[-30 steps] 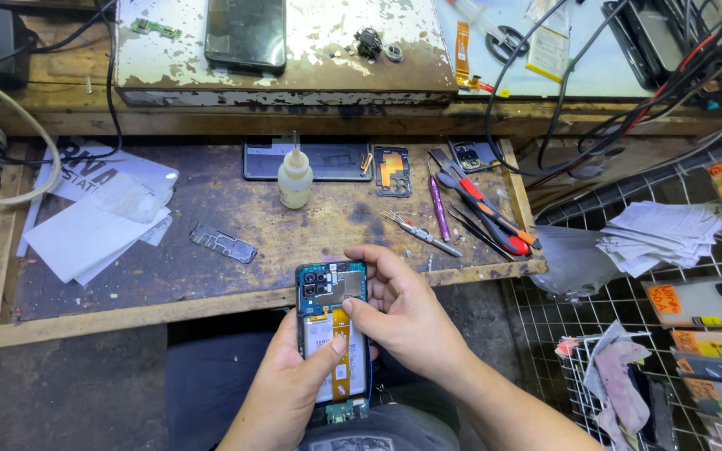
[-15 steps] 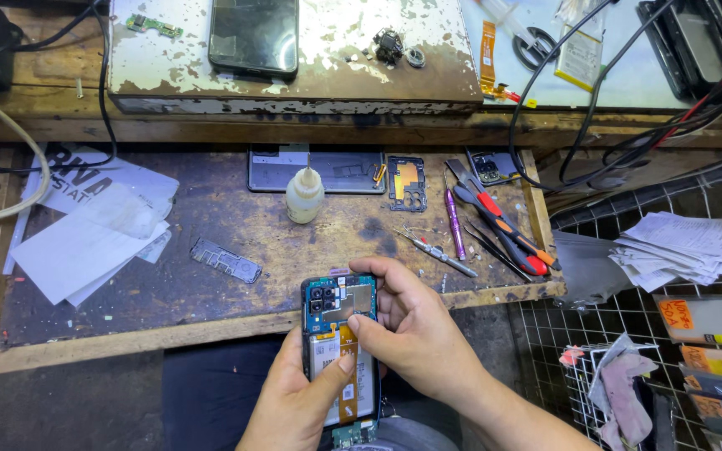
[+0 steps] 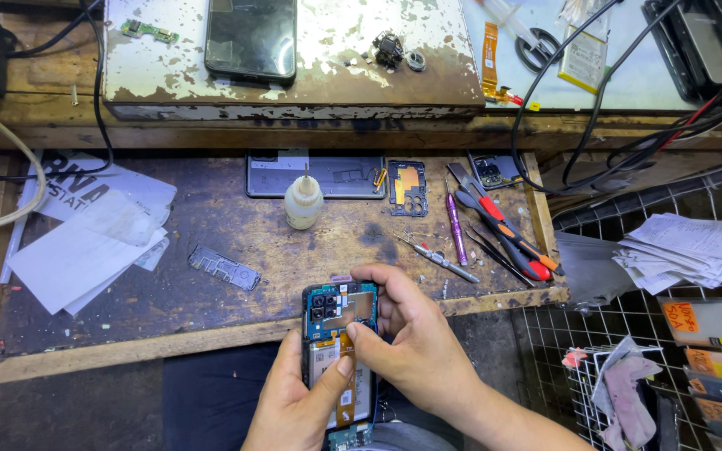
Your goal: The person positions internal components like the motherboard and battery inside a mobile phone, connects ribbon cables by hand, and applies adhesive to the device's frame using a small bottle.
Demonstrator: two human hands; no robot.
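Fingers (image 3: 340, 372) of the left hand (image 3: 294, 409) are wrapping around the opened phone (image 3: 338, 351) from below, thumb lying on its exposed inside. The right hand (image 3: 415, 347) is curling over the phone's right edge, fingertips pinching something at the upper board; what they pinch is too small to make out. The phone is hanging just off the near edge of the table (image 3: 211, 334), below the glue bottle (image 3: 303, 200). Its lower end is running out of view.
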